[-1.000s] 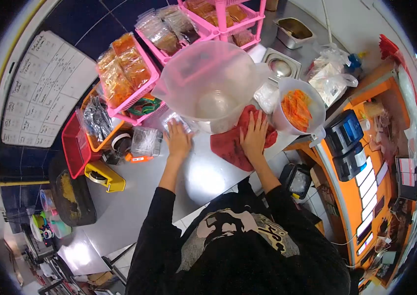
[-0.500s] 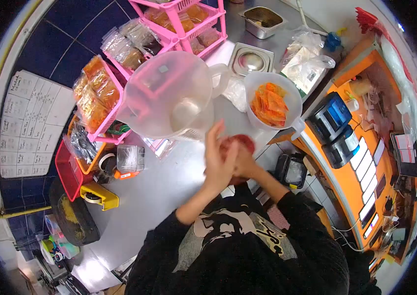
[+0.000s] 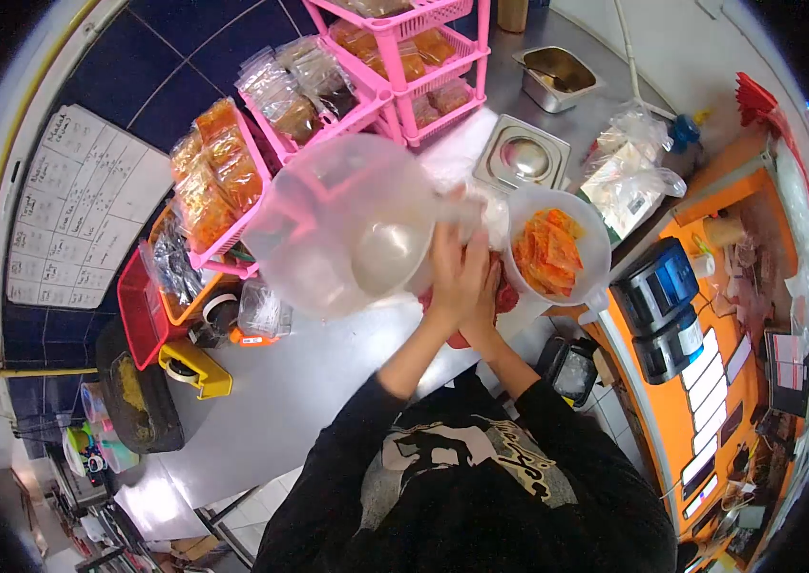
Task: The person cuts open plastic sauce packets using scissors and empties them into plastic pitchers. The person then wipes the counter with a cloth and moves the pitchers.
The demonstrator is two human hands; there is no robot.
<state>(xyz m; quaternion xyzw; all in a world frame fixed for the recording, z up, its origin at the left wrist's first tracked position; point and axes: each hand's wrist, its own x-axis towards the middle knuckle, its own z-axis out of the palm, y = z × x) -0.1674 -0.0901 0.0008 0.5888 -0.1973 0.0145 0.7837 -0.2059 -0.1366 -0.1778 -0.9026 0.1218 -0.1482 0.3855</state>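
My left hand (image 3: 459,277) and my right hand (image 3: 484,304) are pressed close together at the middle of the view. Left fingers stretch forward, smeared at the tips near the handle side of a large translucent pitcher (image 3: 294,215). The right fingers also point forward, partly covered by my left hand. A soft-looking red thing, perhaps a cloth (image 3: 509,295), shows on both sides of my hands and below them; its full shape is hidden. Just right of it stands a smaller translucent jug (image 3: 595,234) with orange packets (image 3: 549,253) inside.
Pink racks (image 3: 395,57) and a pink basket (image 3: 256,205) hold bagged goods at the back left. A lidded steel container (image 3: 522,153) and an open steel pan (image 3: 559,78) stand behind. A yellow tape dispenser (image 3: 196,372) sits left on the steel table (image 3: 299,382).
The camera view has shifted, so the worktop things appear further right. My hands have come closer together, with the left lying over the right and the red thing.
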